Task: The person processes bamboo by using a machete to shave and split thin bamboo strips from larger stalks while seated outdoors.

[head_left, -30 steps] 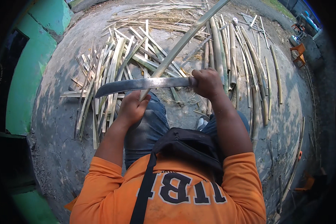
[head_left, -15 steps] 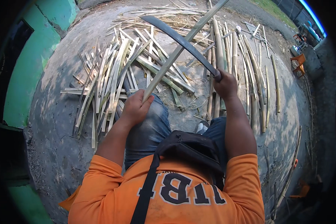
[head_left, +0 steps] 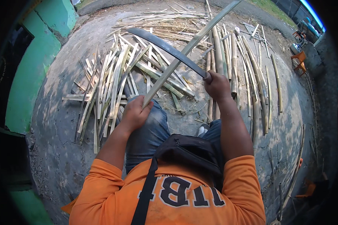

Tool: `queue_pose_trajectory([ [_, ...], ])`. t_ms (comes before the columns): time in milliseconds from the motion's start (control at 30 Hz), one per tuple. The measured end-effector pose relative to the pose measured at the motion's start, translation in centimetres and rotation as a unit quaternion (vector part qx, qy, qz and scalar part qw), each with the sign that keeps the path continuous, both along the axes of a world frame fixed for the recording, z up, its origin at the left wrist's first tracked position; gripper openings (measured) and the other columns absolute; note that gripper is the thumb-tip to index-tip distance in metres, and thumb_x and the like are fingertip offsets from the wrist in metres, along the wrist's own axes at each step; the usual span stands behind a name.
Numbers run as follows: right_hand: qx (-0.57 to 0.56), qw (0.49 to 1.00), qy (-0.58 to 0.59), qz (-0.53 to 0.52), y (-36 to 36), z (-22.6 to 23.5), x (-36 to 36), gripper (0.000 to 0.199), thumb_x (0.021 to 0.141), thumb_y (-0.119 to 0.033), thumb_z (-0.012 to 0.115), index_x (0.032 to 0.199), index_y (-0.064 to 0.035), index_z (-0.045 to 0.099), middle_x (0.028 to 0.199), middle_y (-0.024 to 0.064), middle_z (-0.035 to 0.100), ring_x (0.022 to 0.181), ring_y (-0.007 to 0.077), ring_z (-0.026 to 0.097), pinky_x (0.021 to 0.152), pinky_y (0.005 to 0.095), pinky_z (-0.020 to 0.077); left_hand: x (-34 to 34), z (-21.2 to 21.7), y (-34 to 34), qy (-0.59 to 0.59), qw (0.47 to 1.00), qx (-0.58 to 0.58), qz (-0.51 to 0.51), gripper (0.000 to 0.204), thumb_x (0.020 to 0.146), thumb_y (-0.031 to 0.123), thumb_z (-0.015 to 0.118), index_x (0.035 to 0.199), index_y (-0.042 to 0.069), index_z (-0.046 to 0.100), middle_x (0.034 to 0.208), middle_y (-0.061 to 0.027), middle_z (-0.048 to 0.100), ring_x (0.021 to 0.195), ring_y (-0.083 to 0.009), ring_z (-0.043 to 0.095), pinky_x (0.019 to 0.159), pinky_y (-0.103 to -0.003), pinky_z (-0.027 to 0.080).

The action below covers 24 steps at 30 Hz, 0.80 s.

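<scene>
1. Bamboo it is: our pale strip (head_left: 193, 45) slants up and away from our left hand (head_left: 136, 113), whose fingers wrap its near end.
2. Here's the machete (head_left: 154, 39), crossing the strip; should its edge skid from a poor angle, it could slide toward those fingers.
3. Right of the strip, our right hand (head_left: 218, 86) clasps the machete, right forearm (head_left: 234, 127) stretched forward; our left forearm (head_left: 114, 143) angles inward.

Left grip (head_left: 136, 113) curled closed; right grip (head_left: 218, 87) fisted, farther forward; both forearms (head_left: 234, 125) angled inward.
</scene>
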State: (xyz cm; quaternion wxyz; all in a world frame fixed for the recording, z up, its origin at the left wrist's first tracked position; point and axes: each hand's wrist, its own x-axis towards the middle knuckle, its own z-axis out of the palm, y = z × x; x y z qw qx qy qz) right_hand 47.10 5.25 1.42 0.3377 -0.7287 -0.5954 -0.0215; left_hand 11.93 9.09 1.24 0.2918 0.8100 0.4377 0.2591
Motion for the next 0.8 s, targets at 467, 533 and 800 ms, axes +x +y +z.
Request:
queue_pose_trajectory([
  [467,0.005,0.996,-0.060,0.061,-0.3,0.5,-0.2,0.011,0.088,-0.024,0.069,0.084,-0.0138,0.068,0.073,0.0138,0.070,0.073,0.0372,0.071,0.067,0.0501,0.0543,0.0,-0.2,-0.3,-0.007,0.999,0.027,-0.024,0.025,0.099,0.027,0.070,0.103,0.002,0.067,0.089,-0.0233,0.071,0.088,-0.0460,0.070,0.076,-0.050,0.054],
  [533,0.023,0.994,-0.088,0.061,-0.6,0.7,-0.2,0.012,0.088,-0.024,0.070,0.084,-0.0136,0.068,0.073,0.0137,0.070,0.073,0.0374,0.071,0.067,0.0505,0.0541,0.3,0.1,-0.3,0.019,0.999,0.026,-0.011,0.026,0.099,0.028,0.070,0.103,0.002,0.067,0.088,-0.0235,0.071,0.086,-0.0466,0.070,0.075,-0.050,0.054],
  [800,0.007,0.976,-0.154,0.154,-1.4,0.5,-3.2,0.010,0.085,-0.023,0.072,0.077,-0.0159,0.069,0.070,0.0097,0.069,0.069,0.0358,0.069,0.074,0.0476,0.0537,-0.2,-0.4,-0.9,-0.025,0.999,0.018,-0.034,0.024,0.098,0.026,0.069,0.099,0.003,0.066,0.091,-0.0240,0.071,0.088,-0.0475,0.069,0.076,-0.050,0.053],
])
